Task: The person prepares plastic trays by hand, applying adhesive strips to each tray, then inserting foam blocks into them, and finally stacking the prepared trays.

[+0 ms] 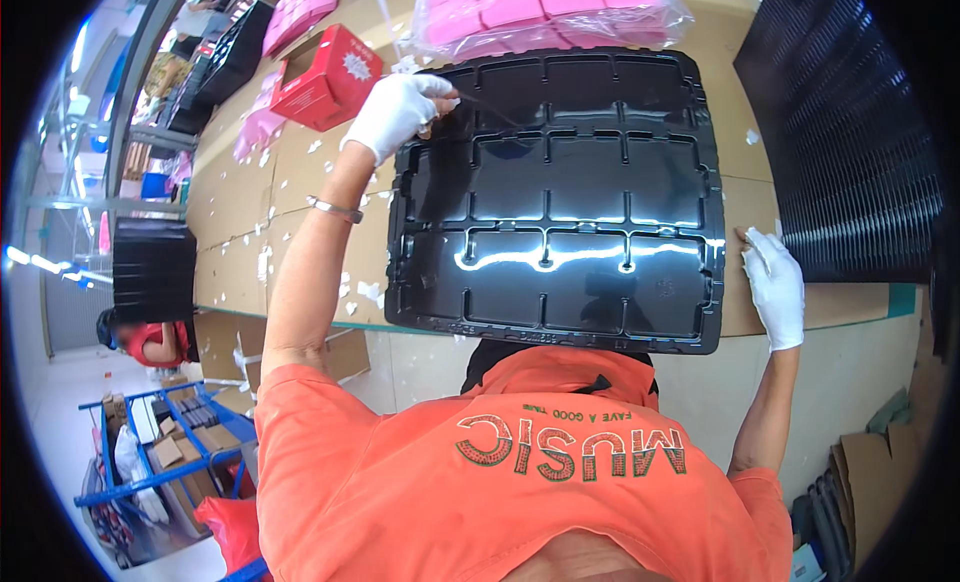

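Observation:
A black plastic tray [585, 197] with shallow moulded compartments lies before me, its near edge at the table's front edge. My left hand [400, 112], in a white glove with bare fingertips, is over the tray's far left corner. Its thumb and fingers are pinched together; what they hold, if anything, is too small to make out. Beside the tray's right edge is my right hand [775, 287], gloved the same way. Its fingers stretch forward, apart from the tray, with nothing in them.
Pink trays in clear plastic [550, 12] sit behind the black tray. A red carton [325, 77] stands far left, with white scraps strewn over the cardboard-covered table [235, 207]. At right rises a tall stack of black trays [850, 132]. A blue cart [165, 452] and another person [150, 342] are at left.

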A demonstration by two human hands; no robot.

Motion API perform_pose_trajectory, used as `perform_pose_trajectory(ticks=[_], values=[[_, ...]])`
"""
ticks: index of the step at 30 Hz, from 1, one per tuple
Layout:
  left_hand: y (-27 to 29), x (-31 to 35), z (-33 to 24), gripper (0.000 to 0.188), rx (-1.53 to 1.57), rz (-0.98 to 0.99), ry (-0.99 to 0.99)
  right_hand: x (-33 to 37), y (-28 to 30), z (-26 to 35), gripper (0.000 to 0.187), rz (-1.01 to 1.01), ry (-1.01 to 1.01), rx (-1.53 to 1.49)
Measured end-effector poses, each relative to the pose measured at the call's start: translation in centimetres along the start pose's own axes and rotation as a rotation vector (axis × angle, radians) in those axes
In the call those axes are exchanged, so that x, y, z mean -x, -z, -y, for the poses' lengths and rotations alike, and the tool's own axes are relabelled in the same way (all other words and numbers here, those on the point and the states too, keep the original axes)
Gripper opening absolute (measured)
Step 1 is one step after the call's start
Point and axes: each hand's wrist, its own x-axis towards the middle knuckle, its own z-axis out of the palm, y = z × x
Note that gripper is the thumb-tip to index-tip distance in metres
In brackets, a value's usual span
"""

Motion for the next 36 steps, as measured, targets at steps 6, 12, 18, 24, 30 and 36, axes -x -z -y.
perform_pose_trajectory(ticks=[6, 12, 18, 24, 30, 36], values=[[-1.6, -2.1, 2.1, 0.021, -0.561, -0.066, -0.021, 0.0, -0.4, -0.4, 0.028, -0.059, 0.045, 0.1], [-2.2, -4.6, 2.8, 0.015, -1.032, -0.071, -0.123, 0.2, -0.5, -0.1, 0.028, -0.065, 0.03, 0.097], [1.0, -5.0, 5.2, 0.016, -1.138, 0.189, -0.59, 0.3, -0.6, -0.6, 0.025, -0.079, 0.048, 0.082], [0.3, -3.3, 4.3, 0.012, 0.246, 0.143, 0.21, 0.2, -0.6, -0.6, 0.027, -0.075, 0.037, 0.073], [0.0, -2.7, 7.3, 0.012, 0.019, 0.052, -0.175, 0.3, -0.5, -0.7, 0.027, -0.068, 0.005, 0.078], [-0.1, -0.5, 4.6, 0.013, 0.261, -0.06, 0.192, 0.2, -0.8, -0.8, 0.026, -0.075, 0.025, 0.081]])
